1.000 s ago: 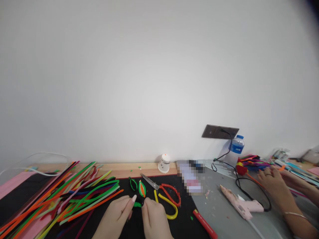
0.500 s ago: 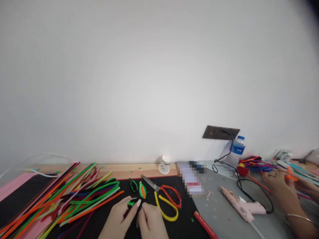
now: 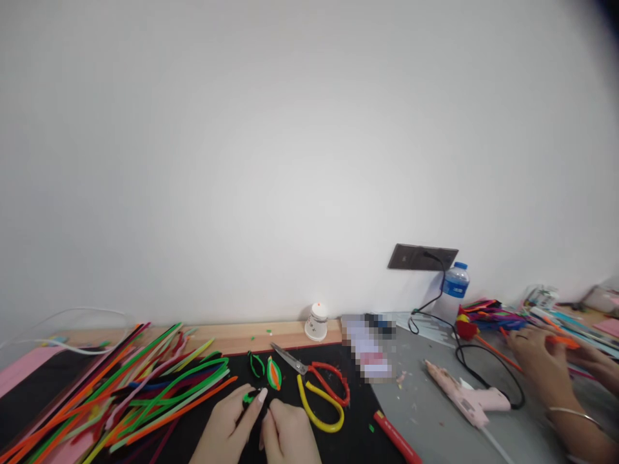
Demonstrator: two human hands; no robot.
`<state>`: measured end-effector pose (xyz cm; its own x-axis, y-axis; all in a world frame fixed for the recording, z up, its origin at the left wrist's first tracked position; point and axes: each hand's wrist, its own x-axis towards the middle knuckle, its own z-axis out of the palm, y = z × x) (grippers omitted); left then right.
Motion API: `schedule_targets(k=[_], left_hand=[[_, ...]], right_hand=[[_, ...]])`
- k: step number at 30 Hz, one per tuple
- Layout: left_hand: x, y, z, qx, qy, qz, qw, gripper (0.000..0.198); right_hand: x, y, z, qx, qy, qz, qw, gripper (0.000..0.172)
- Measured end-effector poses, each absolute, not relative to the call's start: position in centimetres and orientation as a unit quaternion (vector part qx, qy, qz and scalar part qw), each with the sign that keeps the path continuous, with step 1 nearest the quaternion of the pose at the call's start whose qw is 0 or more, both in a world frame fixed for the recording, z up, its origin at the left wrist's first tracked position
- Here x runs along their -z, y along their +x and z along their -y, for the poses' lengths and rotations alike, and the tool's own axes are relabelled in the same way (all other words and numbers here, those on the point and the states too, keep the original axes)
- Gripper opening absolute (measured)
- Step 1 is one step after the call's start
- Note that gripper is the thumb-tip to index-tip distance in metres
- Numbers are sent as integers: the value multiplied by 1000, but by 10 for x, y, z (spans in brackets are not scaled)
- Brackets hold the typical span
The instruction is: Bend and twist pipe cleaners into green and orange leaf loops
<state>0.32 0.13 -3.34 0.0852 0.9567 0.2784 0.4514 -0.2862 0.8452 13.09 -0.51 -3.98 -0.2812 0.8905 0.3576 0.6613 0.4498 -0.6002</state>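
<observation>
My left hand (image 3: pixel 228 420) pinches a small green and black pipe cleaner piece (image 3: pixel 248 399) between thumb and fingers. Close beside it, my right hand (image 3: pixel 290 430) has its fingers pressed together at the dark end of the same piece; that end is hard to make out against the black mat (image 3: pixel 358 441). Just beyond my fingertips lie a green, white and orange leaf-shaped pipe cleaner piece (image 3: pixel 274 374) and a black and green loop (image 3: pixel 256 365). Scissors (image 3: pixel 309 386) with one red and one yellow handle rest open to the right of these.
Many coloured pipe cleaners (image 3: pixel 159 393) spread over the left side. A white paper cup (image 3: pixel 316 323) stands upside down by the wall. Rightward are a red tool handle (image 3: pixel 396 438), a pink glue gun (image 3: pixel 467 396), a water bottle (image 3: pixel 455 288) and another person's hands (image 3: pixel 541 361).
The view has shifted slightly, so most things sit a little further left. My hands keep their pinch on the piece. The other person's orange piece has tilted lower.
</observation>
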Motion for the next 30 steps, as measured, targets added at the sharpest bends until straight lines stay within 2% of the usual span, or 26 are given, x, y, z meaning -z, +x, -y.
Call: schedule_targets(k=[4,11,16,21,25,30], left_hand=[[30,4,-1,-443,656,-524,313,33],[43,-4,-10,-438,669,-538,267,27],[39,-1,-8,-422,664,-550,280,33],[25,-13,-5,-408,683,-547,259,26],[16,-38,-16,-342,705,-597,171,24],[9,-66,-28,-235,732,-637,53,19]], right_hand=[[34,132,5,-168,-489,794,320,24],[31,132,7,-144,-510,795,295,13],[33,133,4,-166,-506,788,310,15],[34,138,-4,-221,-534,737,349,22],[32,140,-11,-261,-549,684,404,29],[33,141,-15,-350,-509,654,436,25]])
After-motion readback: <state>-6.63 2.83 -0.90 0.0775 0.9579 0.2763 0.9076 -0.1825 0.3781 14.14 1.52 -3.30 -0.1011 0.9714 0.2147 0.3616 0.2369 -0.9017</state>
